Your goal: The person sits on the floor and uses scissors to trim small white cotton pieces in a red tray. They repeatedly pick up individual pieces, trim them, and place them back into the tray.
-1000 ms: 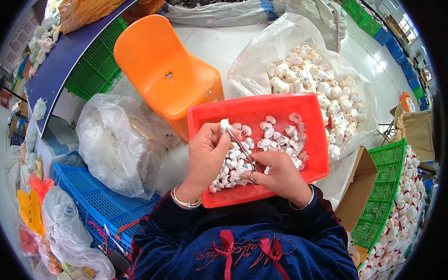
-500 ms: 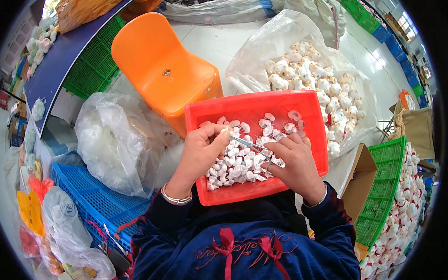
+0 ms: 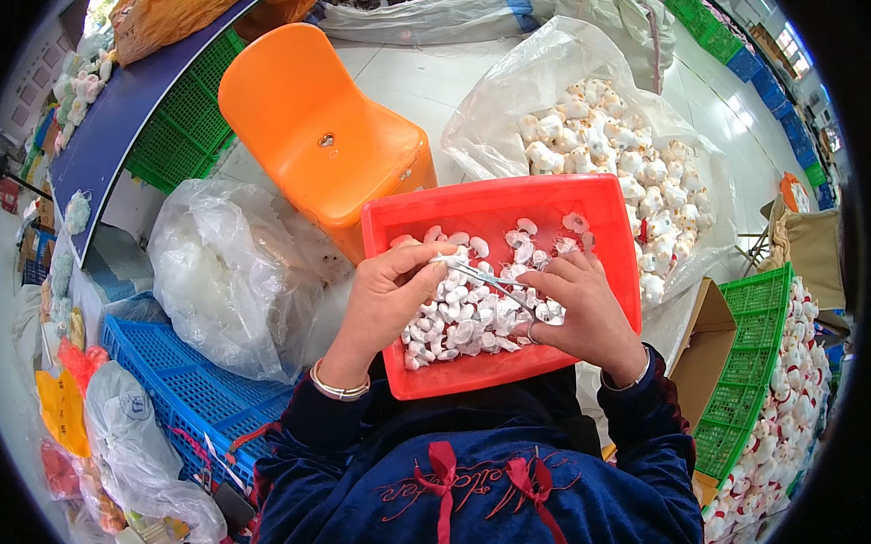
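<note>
A shallow red plastic bin (image 3: pixel 504 373) rests in front of my body with many small white stuffed or sewn fabric pieces (image 3: pixel 468 324) inside. Over its left part, my left hand (image 3: pixel 395 291) pinches one small white fabric piece (image 3: pixel 447 256) between thumb and fingertips. My right hand (image 3: pixel 582 303) is on the right side of the bin, with fingers in the handle loops of slim metal forceps (image 3: pixel 493 280). Their jaws point left and reach the piece in my left fingers; the very tips are partly hidden there.
An orange plastic chair (image 3: pixel 325 132) stands beyond the bin. Clear bags lie left (image 3: pixel 225 279) and right, the right one full of white plush pieces (image 3: pixel 648 183). A blue crate (image 3: pixel 185 377) is at left; a cardboard box (image 3: pixel 697 349) and green crate (image 3: pixel 750 357) at right.
The forceps' jaws now look slightly apart near the white piece, where they looked closed before. My right hand has shifted slightly to the right; my left hand still pinches the piece.
</note>
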The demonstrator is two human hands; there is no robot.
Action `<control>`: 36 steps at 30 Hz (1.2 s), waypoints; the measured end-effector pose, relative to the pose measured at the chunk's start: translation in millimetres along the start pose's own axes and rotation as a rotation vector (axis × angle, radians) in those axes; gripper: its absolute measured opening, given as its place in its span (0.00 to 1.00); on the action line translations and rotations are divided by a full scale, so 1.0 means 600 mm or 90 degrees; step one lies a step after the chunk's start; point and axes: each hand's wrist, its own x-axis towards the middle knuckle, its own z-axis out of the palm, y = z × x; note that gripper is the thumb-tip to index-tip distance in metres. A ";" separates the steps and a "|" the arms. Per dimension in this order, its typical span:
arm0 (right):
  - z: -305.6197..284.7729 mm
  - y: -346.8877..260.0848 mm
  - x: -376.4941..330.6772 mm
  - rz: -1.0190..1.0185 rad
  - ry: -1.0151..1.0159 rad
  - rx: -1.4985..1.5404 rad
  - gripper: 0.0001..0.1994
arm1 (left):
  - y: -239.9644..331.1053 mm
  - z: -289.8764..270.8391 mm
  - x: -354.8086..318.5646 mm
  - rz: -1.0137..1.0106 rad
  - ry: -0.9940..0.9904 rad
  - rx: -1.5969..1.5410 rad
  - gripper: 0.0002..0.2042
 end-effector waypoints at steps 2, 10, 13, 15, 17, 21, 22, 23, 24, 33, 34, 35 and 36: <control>-0.001 0.003 -0.002 0.000 -0.004 -0.008 0.25 | 0.004 0.003 -0.001 -0.030 0.018 -0.033 0.09; -0.009 -0.007 -0.001 -0.019 0.010 -0.052 0.18 | -0.011 0.004 -0.002 -0.121 0.024 -0.112 0.03; -0.008 -0.009 0.000 -0.013 -0.011 -0.050 0.19 | -0.009 0.009 0.000 -0.126 0.002 -0.113 0.03; -0.004 -0.004 -0.001 -0.027 -0.020 -0.055 0.19 | -0.010 0.010 0.003 -0.141 -0.016 -0.088 0.03; -0.007 0.002 -0.005 -0.034 -0.026 -0.064 0.20 | -0.013 0.009 0.001 -0.141 -0.007 -0.075 0.03; -0.037 -0.002 -0.004 0.006 -0.004 -0.041 0.22 | -0.013 0.008 -0.002 -0.124 0.044 -0.074 0.05; -0.039 -0.004 -0.003 0.026 0.007 -0.021 0.22 | -0.012 0.007 -0.003 -0.124 0.053 -0.076 0.06; -0.038 -0.006 -0.003 0.007 0.011 -0.021 0.22 | -0.013 0.010 -0.003 -0.112 0.055 -0.073 0.06; -0.035 -0.008 -0.002 -0.005 0.010 -0.033 0.21 | -0.015 0.015 -0.003 -0.099 0.057 -0.071 0.07; -0.022 -0.007 -0.005 -0.006 -0.011 -0.068 0.20 | -0.012 0.018 -0.007 -0.084 0.057 -0.092 0.08; -0.025 -0.010 -0.004 -0.011 -0.001 -0.063 0.20 | -0.010 0.018 -0.007 -0.085 0.057 -0.096 0.08; -0.027 -0.012 -0.004 -0.015 0.010 -0.059 0.19 | -0.008 0.018 -0.007 -0.085 0.056 -0.093 0.08; -0.028 -0.012 -0.005 -0.016 0.010 -0.062 0.19 | -0.006 0.018 -0.006 -0.085 0.056 -0.090 0.08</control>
